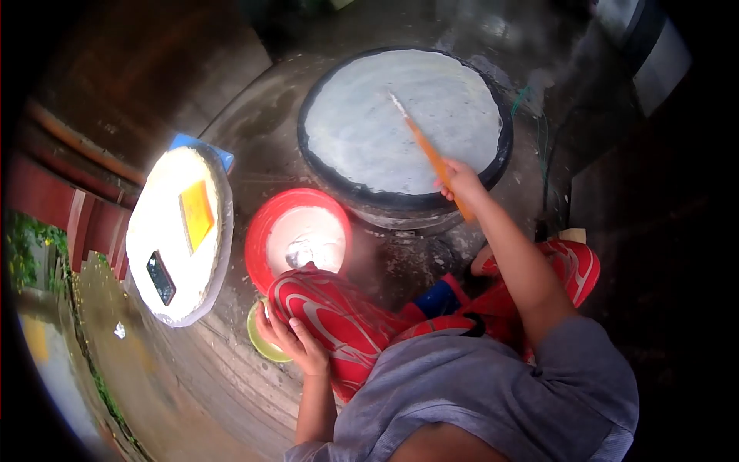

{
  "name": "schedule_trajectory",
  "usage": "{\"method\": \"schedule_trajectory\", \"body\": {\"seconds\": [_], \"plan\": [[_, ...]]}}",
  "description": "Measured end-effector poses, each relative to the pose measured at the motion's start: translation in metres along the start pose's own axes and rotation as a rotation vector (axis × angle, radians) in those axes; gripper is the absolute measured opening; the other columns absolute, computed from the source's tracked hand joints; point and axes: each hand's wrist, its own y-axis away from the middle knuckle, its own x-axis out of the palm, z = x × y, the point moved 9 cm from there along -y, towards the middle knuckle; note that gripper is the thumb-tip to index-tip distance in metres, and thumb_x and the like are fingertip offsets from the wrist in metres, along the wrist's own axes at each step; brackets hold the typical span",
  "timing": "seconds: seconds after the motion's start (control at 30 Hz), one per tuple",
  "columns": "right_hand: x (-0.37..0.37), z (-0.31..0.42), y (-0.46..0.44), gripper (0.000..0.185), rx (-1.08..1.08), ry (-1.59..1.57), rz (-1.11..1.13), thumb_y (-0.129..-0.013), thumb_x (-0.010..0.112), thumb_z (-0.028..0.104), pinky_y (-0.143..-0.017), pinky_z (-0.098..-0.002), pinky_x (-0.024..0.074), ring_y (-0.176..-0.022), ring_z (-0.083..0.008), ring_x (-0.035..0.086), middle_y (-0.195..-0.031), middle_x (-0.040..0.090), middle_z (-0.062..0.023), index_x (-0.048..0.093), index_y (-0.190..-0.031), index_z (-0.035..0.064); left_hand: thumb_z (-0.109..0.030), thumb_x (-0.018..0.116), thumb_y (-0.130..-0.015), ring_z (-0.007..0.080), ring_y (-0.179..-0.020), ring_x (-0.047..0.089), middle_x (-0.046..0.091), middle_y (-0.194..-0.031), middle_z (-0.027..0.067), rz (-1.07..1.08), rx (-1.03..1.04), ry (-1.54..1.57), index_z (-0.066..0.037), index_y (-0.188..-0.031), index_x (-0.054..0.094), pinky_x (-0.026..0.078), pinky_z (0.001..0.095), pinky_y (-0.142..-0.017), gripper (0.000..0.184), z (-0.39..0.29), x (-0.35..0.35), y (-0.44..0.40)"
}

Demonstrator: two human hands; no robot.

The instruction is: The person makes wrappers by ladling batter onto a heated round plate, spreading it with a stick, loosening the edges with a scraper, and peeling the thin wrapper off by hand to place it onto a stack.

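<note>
My right hand (460, 182) is closed around a long, flat orange stick (428, 150). The stick's whitened tip is over the middle of a round griddle coated with a thin pale layer of batter (369, 123); whether it touches cannot be told. A black rim (308, 158) runs around the griddle. With fingers spread, my left hand (296, 343) rests on my knee in red patterned trousers (331, 316) and holds nothing. Just beyond that knee is a red basin (258, 235) with pale liquid batter (323, 231) in it. A yellow-green bowl (265, 346) is partly hidden by my left hand.
At the left stands a round, pale stack (165, 223) with a yellow-orange flat piece (197, 215) and a dark phone (161, 278) on top. Something blue (223, 158) sticks out behind it. A thin green cord (520, 100) lies right of the griddle.
</note>
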Motion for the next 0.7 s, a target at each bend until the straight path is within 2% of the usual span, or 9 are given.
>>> {"method": "schedule_trajectory", "body": {"seconds": [0.13,0.2,0.3,0.43,0.5,0.53,0.6,0.63,0.7], "plan": [[0.002,0.006,-0.031,0.039,0.023,0.141,-0.055,-0.093,0.034,0.012,-0.043,-0.0235,0.0389,-0.050,-0.0101,0.047,-0.081,0.059,-0.0082,0.046,-0.130,0.0137,-0.022,0.040,-0.092,0.0366,-0.127,0.026,0.029,-0.137,0.0225,0.033,-0.033,0.035,0.003,-0.130,0.038,0.018,0.0459,-0.105,0.046,0.007,0.003,0.002],[0.008,0.020,-0.050,0.046,-0.133,0.621,-0.095,-0.086,0.041,0.013,-0.066,-0.0363,0.0498,-0.078,-0.0270,0.062,-0.098,0.063,-0.0142,0.042,-0.132,0.0163,-0.023,0.040,-0.092,0.0367,-0.127,0.026,0.029,-0.137,0.0226,0.028,-0.039,0.037,0.003,-0.130,0.038,0.018,0.0459,-0.105,0.046,0.009,0.003,0.002],[0.023,0.035,-0.060,0.042,-0.228,0.974,-0.189,-0.083,0.045,0.014,-0.079,-0.0401,0.0473,-0.096,-0.0316,0.058,-0.105,0.061,-0.0145,0.050,-0.125,0.0165,-0.021,0.040,-0.092,0.0356,-0.125,0.030,0.031,-0.135,0.0218,0.009,-0.036,0.010,0.003,-0.128,0.040,0.021,0.0444,-0.104,0.044,0.007,0.003,0.000],[0.037,0.040,-0.052,0.039,-0.113,0.958,-0.176,-0.083,0.046,0.014,-0.081,-0.0419,0.0464,-0.100,-0.0329,0.056,-0.107,0.060,-0.0153,0.053,-0.121,0.0146,-0.020,0.040,-0.092,0.0347,-0.123,0.033,0.034,-0.134,0.0210,0.001,-0.013,-0.036,0.003,-0.127,0.041,0.024,0.0428,-0.103,0.042,0.003,0.002,-0.001],[0.049,0.037,-0.051,0.041,-0.504,1.035,-0.174,-0.084,0.046,0.012,-0.064,-0.0380,0.0497,-0.077,-0.0272,0.062,-0.094,0.063,-0.0117,0.051,-0.125,0.0163,-0.020,0.040,-0.092,0.0347,-0.123,0.033,0.034,-0.134,0.0210,-0.004,-0.011,-0.018,0.003,-0.127,0.041,0.024,0.0428,-0.103,0.042,0.003,0.002,-0.001],[0.038,0.039,-0.045,0.041,-0.507,1.039,-0.178,-0.084,0.046,0.012,-0.064,-0.0380,0.0497,-0.077,-0.0272,0.062,-0.094,0.063,-0.0117,0.051,-0.125,0.0163,-0.021,0.040,-0.092,0.0346,-0.123,0.033,0.034,-0.134,0.0210,-0.011,-0.015,-0.006,0.003,-0.127,0.041,0.024,0.0427,-0.103,0.042,0.004,0.002,-0.001],[0.018,-0.007,-0.039,0.042,0.120,-0.071,0.109,-0.086,0.045,0.009,-0.043,-0.0291,0.0411,-0.049,-0.0150,0.048,-0.076,0.056,-0.0049,0.049,-0.128,0.0163,-0.020,0.040,-0.092,0.0346,-0.122,0.033,0.034,-0.133,0.0210,-0.004,-0.013,-0.011,0.003,-0.127,0.041,0.023,0.0427,-0.103,0.042,0.003,0.002,-0.002],[0.007,0.001,-0.022,0.043,0.174,-0.181,0.007,-0.088,0.043,0.007,-0.035,-0.0229,0.0284,-0.041,-0.0073,0.030,-0.067,0.046,0.0007,0.047,-0.129,0.0149,-0.020,0.040,-0.091,0.0345,-0.122,0.033,0.034,-0.133,0.0209,0.006,-0.010,-0.021,0.002,-0.127,0.041,0.023,0.0427,-0.103,0.042,0.002,0.002,-0.002],[-0.008,0.009,-0.014,0.043,0.088,-0.021,-0.085,-0.087,0.043,0.008,-0.035,-0.0235,0.0301,-0.042,-0.0081,0.033,-0.067,0.047,0.0000,0.047,-0.130,0.0149,-0.020,0.040,-0.091,0.0344,-0.122,0.033,0.034,-0.133,0.0209,0.012,-0.014,-0.022,0.002,-0.127,0.041,0.023,0.0426,-0.103,0.042,0.002,0.001,-0.002]]}}
